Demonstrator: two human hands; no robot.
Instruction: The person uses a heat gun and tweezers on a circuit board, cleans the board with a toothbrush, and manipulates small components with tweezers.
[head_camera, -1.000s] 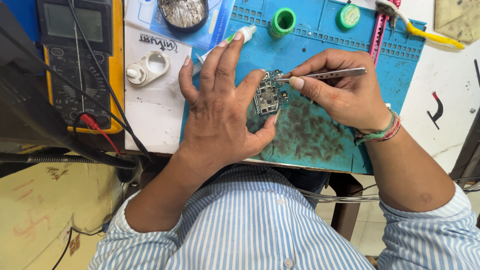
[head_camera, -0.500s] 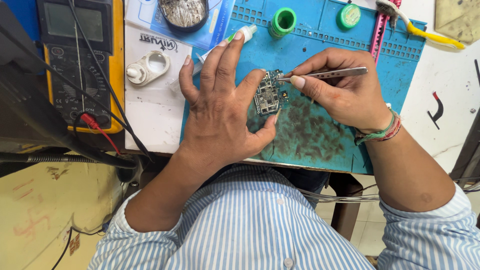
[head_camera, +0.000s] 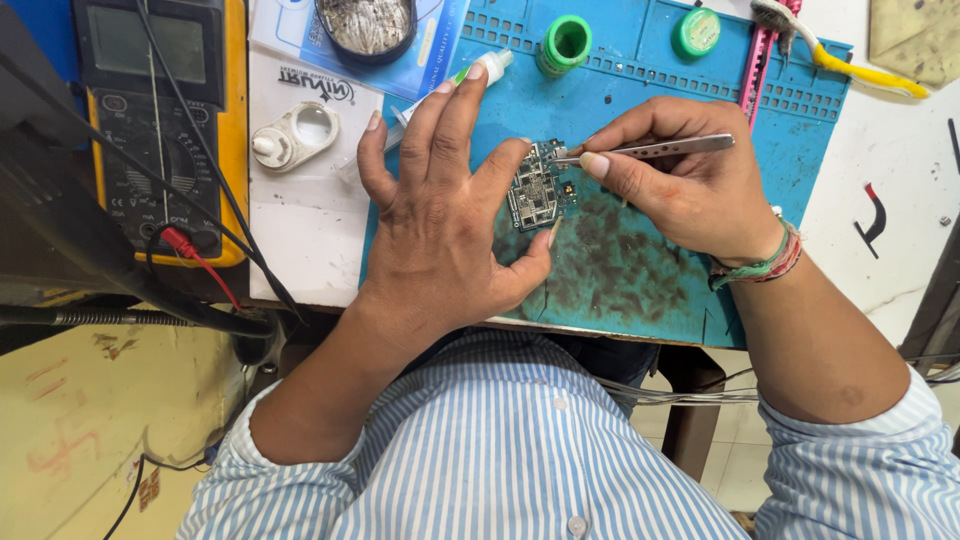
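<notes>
A small green circuit board (head_camera: 533, 190) lies on a blue work mat (head_camera: 640, 270). My left hand (head_camera: 440, 220) rests flat on the mat with fingers spread; its index finger and thumb pin the board at its top and bottom edges. My right hand (head_camera: 680, 185) pinches metal tweezers (head_camera: 650, 150), whose tips point left and meet the board's upper right corner.
A yellow multimeter (head_camera: 160, 120) with red and black leads sits at the left. A white magnifier loupe (head_camera: 295, 135) lies on a paper sheet. A syringe tube (head_camera: 480, 70), green caps (head_camera: 567, 42), a round tin (head_camera: 366, 25) and a yellow-handled tool (head_camera: 850, 65) line the back.
</notes>
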